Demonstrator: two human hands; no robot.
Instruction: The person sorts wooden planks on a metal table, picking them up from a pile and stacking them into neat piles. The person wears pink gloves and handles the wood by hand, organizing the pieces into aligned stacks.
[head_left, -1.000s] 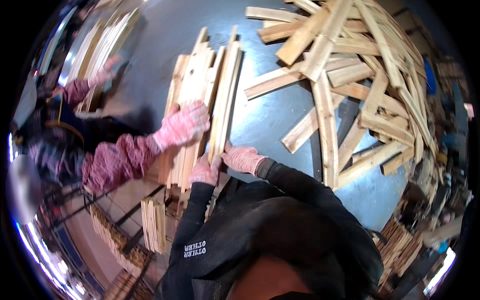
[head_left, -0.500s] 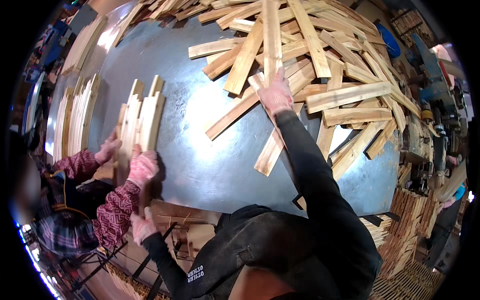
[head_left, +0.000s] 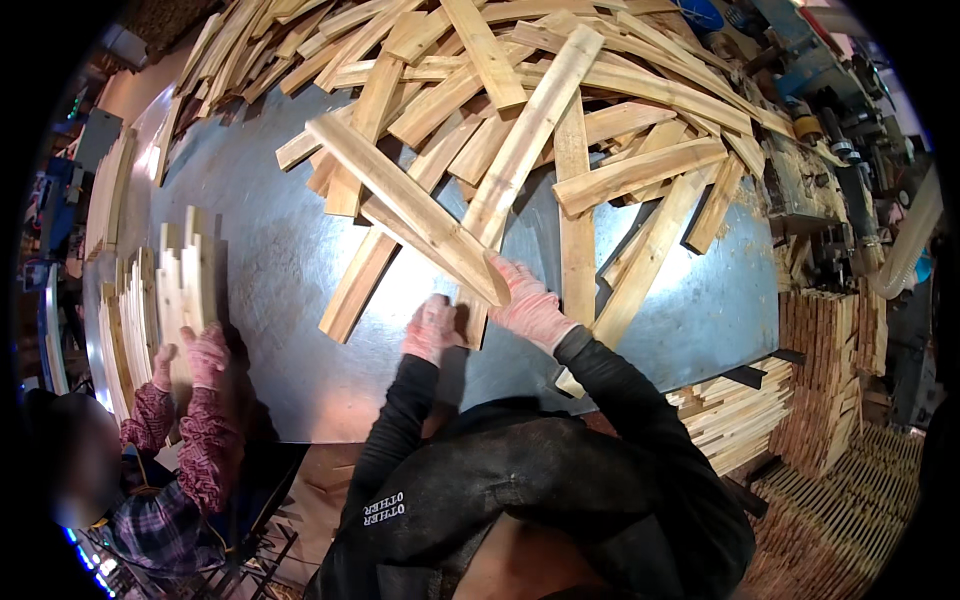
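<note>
The right hand [head_left: 527, 303] clamps the near end of a slanting board [head_left: 400, 193], over the wood pile [head_left: 640, 178] at left; for the left hand [head_left: 431, 328], I cannot tell. Supporting the middle would steady it.

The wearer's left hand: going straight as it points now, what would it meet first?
Probably the slanting board in the right hand; its height is unclear, so the left hand might pass beneath.
</note>
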